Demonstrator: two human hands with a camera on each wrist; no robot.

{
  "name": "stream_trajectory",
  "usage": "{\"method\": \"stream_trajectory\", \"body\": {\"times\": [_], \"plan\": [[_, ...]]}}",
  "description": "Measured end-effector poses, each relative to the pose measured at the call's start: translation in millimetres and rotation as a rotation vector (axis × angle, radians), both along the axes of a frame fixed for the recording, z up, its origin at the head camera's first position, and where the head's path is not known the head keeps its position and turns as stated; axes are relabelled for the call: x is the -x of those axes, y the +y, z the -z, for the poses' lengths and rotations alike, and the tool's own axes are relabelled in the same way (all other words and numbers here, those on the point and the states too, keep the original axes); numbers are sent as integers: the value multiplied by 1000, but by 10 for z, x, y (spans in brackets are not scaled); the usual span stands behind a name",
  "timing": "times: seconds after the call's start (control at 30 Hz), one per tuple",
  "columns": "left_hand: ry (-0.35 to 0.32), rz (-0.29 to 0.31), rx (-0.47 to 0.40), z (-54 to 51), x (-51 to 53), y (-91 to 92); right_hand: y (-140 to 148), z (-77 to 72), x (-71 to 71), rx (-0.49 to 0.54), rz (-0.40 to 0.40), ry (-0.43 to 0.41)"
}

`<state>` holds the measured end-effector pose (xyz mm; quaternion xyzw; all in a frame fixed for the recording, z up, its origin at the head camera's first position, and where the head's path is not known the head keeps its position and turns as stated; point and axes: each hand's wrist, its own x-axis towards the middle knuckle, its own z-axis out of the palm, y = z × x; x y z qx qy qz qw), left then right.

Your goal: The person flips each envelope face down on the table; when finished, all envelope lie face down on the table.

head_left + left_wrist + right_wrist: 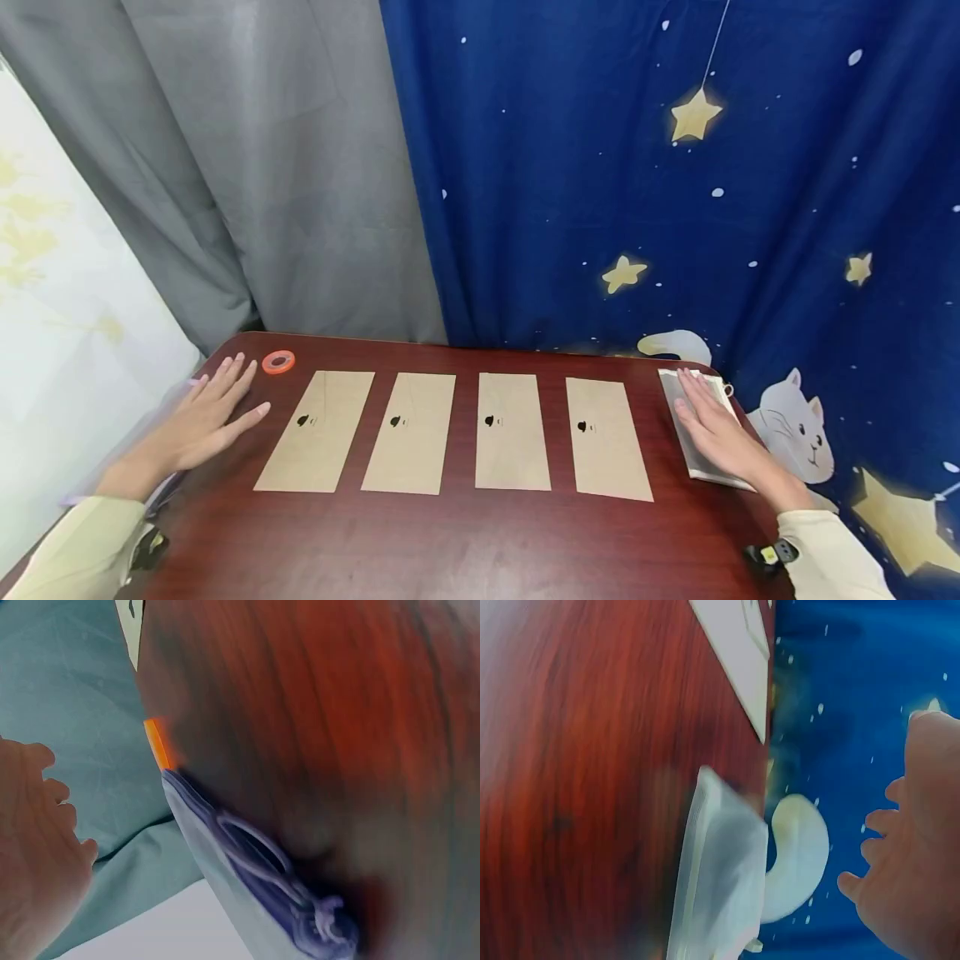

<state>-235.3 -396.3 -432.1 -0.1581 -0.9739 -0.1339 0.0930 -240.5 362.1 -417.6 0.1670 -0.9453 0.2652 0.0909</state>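
My left hand is spread above the left side of the table, fingers straight, with nothing in it. Close to its fingertips lies an orange ring-shaped roll, perhaps tape. In the left wrist view a purple drawstring pouch lies along the table edge below that hand. My right hand is held flat over a grey-and-white pouch at the table's right edge; the right wrist view shows the hand apart from the pouch. Several flat tan paper bags, each with a small black hat print, lie in a row between the hands.
The dark red wooden table has rounded far corners. Behind it hang a grey curtain and a blue star-patterned curtain. A white panel with yellow flowers stands at the left.
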Motion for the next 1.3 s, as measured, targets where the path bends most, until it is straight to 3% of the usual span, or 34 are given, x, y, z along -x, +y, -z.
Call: {"method": "stream_trajectory", "body": {"times": [0.1,0.3,0.5,0.7,0.93,1.07,1.17,1.3], "plan": [[10,22,-17,23,14,40,-128,-48,22,30,-9,-38],[-34,38,-86,45,21,120,-368,-150,79,43,7,-118],[-117,39,-188,43,-39,192,-700,-76,203,59,-21,-133],[-152,42,-179,17,-58,292,-1172,-15,344,77,-100,-144],[-206,12,-226,-12,-35,367,-1909,-61,502,288,-254,-252],[-231,6,-273,-5,-12,396,-2331,-94,589,371,-289,-330],[-233,6,-289,4,-12,408,-2628,-130,633,443,-290,-423],[-271,34,-369,34,-5,389,-2962,-140,682,679,-315,-612]]}}
